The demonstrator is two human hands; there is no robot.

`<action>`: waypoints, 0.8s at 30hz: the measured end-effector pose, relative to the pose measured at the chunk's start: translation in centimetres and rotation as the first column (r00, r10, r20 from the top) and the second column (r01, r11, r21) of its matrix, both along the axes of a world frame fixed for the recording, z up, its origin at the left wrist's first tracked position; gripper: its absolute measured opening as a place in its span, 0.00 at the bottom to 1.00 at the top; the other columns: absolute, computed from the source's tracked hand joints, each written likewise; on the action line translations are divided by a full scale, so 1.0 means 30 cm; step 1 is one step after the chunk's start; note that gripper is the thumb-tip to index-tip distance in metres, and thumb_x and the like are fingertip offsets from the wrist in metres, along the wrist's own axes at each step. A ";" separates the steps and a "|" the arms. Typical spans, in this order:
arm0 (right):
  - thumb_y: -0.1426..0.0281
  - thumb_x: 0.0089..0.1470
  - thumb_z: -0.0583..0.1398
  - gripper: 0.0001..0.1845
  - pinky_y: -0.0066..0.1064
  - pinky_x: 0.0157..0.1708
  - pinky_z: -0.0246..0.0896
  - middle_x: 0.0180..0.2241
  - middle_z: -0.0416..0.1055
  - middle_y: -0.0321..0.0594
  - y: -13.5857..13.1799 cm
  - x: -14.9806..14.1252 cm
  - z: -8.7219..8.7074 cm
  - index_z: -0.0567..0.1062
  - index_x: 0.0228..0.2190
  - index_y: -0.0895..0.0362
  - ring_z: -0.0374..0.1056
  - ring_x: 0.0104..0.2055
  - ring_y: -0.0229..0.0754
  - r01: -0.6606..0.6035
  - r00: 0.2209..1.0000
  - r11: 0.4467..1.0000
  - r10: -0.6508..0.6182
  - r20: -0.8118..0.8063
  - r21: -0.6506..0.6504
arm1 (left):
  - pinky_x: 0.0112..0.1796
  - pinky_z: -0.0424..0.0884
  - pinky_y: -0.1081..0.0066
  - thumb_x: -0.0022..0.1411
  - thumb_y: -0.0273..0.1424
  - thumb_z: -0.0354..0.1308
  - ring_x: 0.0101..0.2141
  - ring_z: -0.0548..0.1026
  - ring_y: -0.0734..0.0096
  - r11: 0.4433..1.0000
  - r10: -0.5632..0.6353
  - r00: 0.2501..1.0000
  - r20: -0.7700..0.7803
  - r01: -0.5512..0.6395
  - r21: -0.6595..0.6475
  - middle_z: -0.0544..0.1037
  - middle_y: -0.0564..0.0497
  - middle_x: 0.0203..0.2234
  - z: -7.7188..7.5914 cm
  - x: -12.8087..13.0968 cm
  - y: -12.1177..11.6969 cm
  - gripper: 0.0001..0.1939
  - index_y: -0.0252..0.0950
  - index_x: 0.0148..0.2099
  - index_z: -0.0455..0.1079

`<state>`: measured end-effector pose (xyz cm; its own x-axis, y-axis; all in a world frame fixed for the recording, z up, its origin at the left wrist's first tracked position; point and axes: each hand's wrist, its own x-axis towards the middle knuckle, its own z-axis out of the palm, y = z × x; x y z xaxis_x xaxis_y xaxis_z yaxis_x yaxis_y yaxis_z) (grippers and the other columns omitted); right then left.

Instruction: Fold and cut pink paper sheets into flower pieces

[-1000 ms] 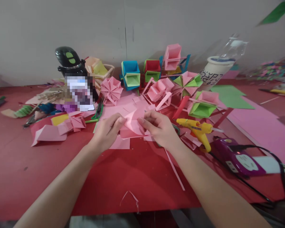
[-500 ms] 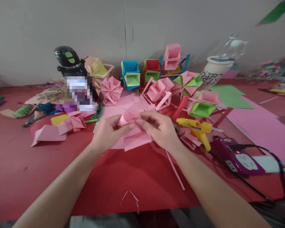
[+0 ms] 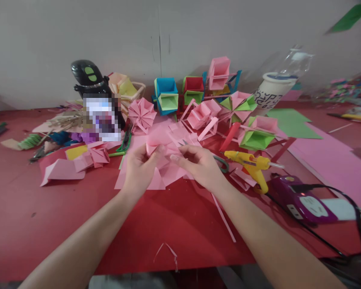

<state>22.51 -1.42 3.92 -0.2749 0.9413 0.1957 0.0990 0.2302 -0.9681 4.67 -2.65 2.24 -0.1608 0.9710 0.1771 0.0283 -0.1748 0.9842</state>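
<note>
Between the thumb and fingers of my left hand [image 3: 140,165], a curled piece of pink paper [image 3: 156,138] is held above several loose pink sheets [image 3: 177,170]. My right hand [image 3: 200,162] is close by on the right, its thumb and forefinger apart, and nothing shows between them. Its other fingers are partly hidden. Scissors with a green handle [image 3: 222,163] lie beneath the right hand, with their blade tips showing past its fingertips.
Folded paper models [image 3: 201,114] line the back, beside a phone [image 3: 104,118] on a black stand. On the right are a yellow glue gun [image 3: 252,160], a purple power socket [image 3: 303,200] with a black cable, and a white jar [image 3: 272,90]. A pink strip [image 3: 224,218] lies in front.
My left hand has moved slightly left with the pink paper and tilted upward. My right hand's thumb and forefinger have come off the paper, and the scissors' blade tips show more.
</note>
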 end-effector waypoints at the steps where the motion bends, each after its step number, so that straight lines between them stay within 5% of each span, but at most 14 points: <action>1: 0.58 0.52 0.69 0.13 0.29 0.31 0.66 0.28 0.74 0.34 0.001 -0.002 -0.002 0.80 0.29 0.55 0.68 0.30 0.37 0.014 1.000 0.999 -0.015 -0.019 -0.030 | 0.30 0.70 0.70 0.60 0.43 0.66 0.29 0.74 0.69 1.000 -0.020 0.999 0.033 0.020 -0.004 0.78 0.52 0.27 -0.004 0.005 0.000 0.13 0.37 0.35 0.77; 7: 0.62 0.47 0.72 0.14 0.33 0.40 0.69 0.34 0.78 0.37 0.028 0.016 -0.041 0.81 0.35 0.55 0.73 0.36 0.40 0.055 0.984 0.995 -0.068 -0.162 -0.085 | 0.37 0.73 0.67 0.56 0.38 0.70 0.36 0.78 0.63 0.980 -0.169 0.981 0.098 0.177 -0.086 0.82 0.48 0.35 0.009 0.011 -0.012 0.14 0.36 0.42 0.78; 14: 0.68 0.54 0.68 0.08 0.37 0.44 0.71 0.40 0.82 0.38 0.026 0.065 0.007 0.83 0.39 0.52 0.76 0.43 0.44 -0.105 0.983 0.989 0.087 0.164 0.103 | 0.45 0.73 0.64 0.59 0.42 0.64 0.47 0.78 0.57 0.956 -0.291 0.933 -0.213 0.275 -0.099 0.81 0.46 0.46 0.092 -0.059 -0.003 0.19 0.37 0.48 0.77; 19: 0.72 0.58 0.66 0.11 0.35 0.42 0.71 0.42 0.80 0.39 0.024 0.059 -0.009 0.82 0.43 0.51 0.76 0.42 0.43 -0.151 0.951 0.955 0.069 0.302 0.256 | 0.46 0.73 0.65 0.56 0.35 0.68 0.42 0.80 0.60 0.929 -0.369 0.806 -0.462 0.335 -0.156 0.84 0.49 0.38 0.100 -0.069 0.003 0.11 0.39 0.41 0.79; 21: 0.71 0.57 0.67 0.14 0.38 0.43 0.71 0.44 0.79 0.41 0.022 0.052 -0.016 0.80 0.46 0.52 0.75 0.43 0.44 -0.037 0.957 0.907 -0.089 0.277 0.420 | 0.45 0.72 0.65 0.59 0.35 0.65 0.40 0.79 0.61 0.949 -0.314 0.810 -0.495 0.286 -0.135 0.84 0.49 0.37 0.091 -0.064 0.001 0.07 0.39 0.38 0.80; 24: 0.71 0.57 0.66 0.12 0.44 0.47 0.70 0.44 0.76 0.44 0.005 0.043 -0.004 0.79 0.45 0.51 0.72 0.47 0.48 0.170 0.921 0.684 -0.366 0.132 0.710 | 0.43 0.71 0.67 0.61 0.33 0.63 0.38 0.78 0.64 0.988 -0.150 0.864 -0.480 0.151 -0.037 0.82 0.50 0.34 0.075 -0.060 0.002 0.05 0.38 0.36 0.78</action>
<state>23.79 -1.28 3.78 -0.1618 0.6208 0.7671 0.4697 0.7321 -0.4934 2.87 -2.58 4.49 0.0926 0.9762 0.1961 0.4699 -0.2165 0.8557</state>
